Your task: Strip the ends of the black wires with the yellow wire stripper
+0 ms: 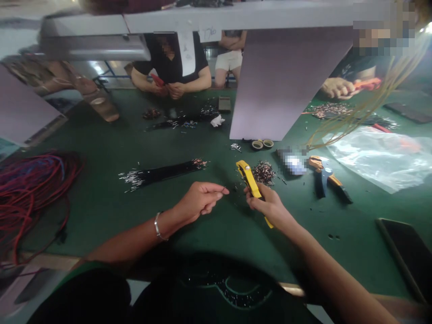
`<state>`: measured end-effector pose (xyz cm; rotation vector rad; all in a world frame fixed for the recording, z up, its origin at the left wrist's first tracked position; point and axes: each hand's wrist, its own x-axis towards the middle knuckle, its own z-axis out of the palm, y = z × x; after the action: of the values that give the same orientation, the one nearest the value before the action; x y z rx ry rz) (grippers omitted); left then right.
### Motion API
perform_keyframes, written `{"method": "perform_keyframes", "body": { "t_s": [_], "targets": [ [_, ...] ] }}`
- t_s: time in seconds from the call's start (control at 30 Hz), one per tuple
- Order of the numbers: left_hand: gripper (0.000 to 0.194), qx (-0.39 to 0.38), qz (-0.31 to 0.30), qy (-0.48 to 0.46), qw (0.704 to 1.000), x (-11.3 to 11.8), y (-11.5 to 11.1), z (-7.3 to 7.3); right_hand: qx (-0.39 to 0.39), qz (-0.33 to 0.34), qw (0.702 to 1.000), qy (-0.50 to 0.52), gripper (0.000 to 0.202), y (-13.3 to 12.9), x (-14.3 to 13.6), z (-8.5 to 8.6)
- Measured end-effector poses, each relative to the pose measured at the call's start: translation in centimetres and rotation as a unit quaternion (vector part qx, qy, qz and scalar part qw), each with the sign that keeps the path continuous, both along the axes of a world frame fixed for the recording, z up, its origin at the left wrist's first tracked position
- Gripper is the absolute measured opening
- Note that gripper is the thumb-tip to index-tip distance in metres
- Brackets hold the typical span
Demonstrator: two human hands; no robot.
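My left hand (201,199) is closed in a pinch over the green table. A small dark tip shows at its fingertips, too small to name for certain. My right hand (265,201) is wrapped round a yellow hand crimper (251,180), its head pointing up and away from me. The crimper is apart from my left fingertips. Just beyond my right hand lies a heap of small metal terminals (263,173). To the far left of my left hand is a bundle of short black wires (165,172), with silvery ends on one side and coppery ends on the other.
Orange-and-black pliers (329,177), a clear plastic bag (381,155) and a phone (405,254) lie on the right. Coiled red and blue wires (30,202) fill the left edge. Tape rolls (262,144) sit by an upright panel (270,81). Co-workers handle red tools across the table.
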<state>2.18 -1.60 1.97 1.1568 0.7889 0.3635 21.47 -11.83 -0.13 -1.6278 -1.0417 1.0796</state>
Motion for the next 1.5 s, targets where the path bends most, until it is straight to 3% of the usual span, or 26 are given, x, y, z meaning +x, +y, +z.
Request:
{"method": "perform_keyframes", "body": {
  "t_s": [0.1, 0.23, 0.4, 0.53, 0.73, 0.83, 0.93, 1.03, 1.13, 1.23, 1.33, 1.43, 1.5],
  "targets": [
    [0.023, 0.008, 0.003, -0.007, 1.0, -0.2, 0.0, 0.3, 0.005, -0.008, 0.991, -0.13, 0.021, -0.2, 0.0, 0.5],
    [0.024, 0.015, 0.003, -0.011, 1.0, -0.4, -0.1, 0.7, -0.005, 0.0, 0.974, -0.226, 0.021, -0.4, -0.5, 0.4],
    [0.023, 0.039, 0.016, -0.006, 0.999, -0.4, -0.1, 1.3, 0.001, -0.016, 0.907, -0.42, 0.028, -0.4, -1.5, -0.4],
    [0.022, 0.121, 0.023, 0.021, 0.992, -0.4, -0.2, 1.4, 0.023, 0.025, 0.862, -0.507, 0.031, -0.6, -2.3, -1.1],
    [0.023, 0.252, 0.002, 0.104, 0.962, -0.7, -0.4, 1.3, 0.044, 0.085, 0.824, -0.558, 0.03, -1.0, -2.9, -1.0],
    [0.026, 0.26, -0.01, 0.129, 0.957, -0.7, -0.5, 1.5, 0.063, 0.095, 0.834, -0.539, 0.028, -1.1, -2.7, -0.6],
    [0.028, 0.33, -0.016, 0.151, 0.932, -0.6, -0.7, 1.3, 0.112, 0.076, 0.875, -0.466, 0.022, -1.1, -2.5, -0.3],
    [0.03, 0.483, -0.027, 0.168, 0.859, -0.3, -1.1, 0.6, 0.158, 0.037, 0.933, -0.322, 0.018, -1.2, -2.4, -0.4],
    [0.029, 0.617, -0.065, 0.164, 0.767, -0.2, -1.6, -0.4, 0.155, 0.022, 0.966, -0.206, 0.016, -1.3, -2.7, -0.4],
    [0.027, 0.689, -0.102, 0.147, 0.702, -0.2, -2.1, -1.0, 0.136, 0.023, 0.979, -0.15, 0.015, -1.3, -3.1, -0.3],
    [0.027, 0.73, -0.12, 0.134, 0.659, -0.3, -2.5, -1.2, 0.139, 0.025, 0.981, -0.132, 0.012, -1.3, -3.4, -0.1],
    [0.028, 0.748, -0.13, 0.126, 0.639, -0.4, -2.8, -1.2, 0.152, 0.026, 0.979, -0.134, 0.011, -1.2, -3.5, 0.0],
    [0.027, 0.744, -0.134, 0.119, 0.643, -0.4, -3.0, -1.2, 0.147, 0.021, 0.981, -0.128, 0.009, -1.3, -3.4, 0.0]
  ]
}}
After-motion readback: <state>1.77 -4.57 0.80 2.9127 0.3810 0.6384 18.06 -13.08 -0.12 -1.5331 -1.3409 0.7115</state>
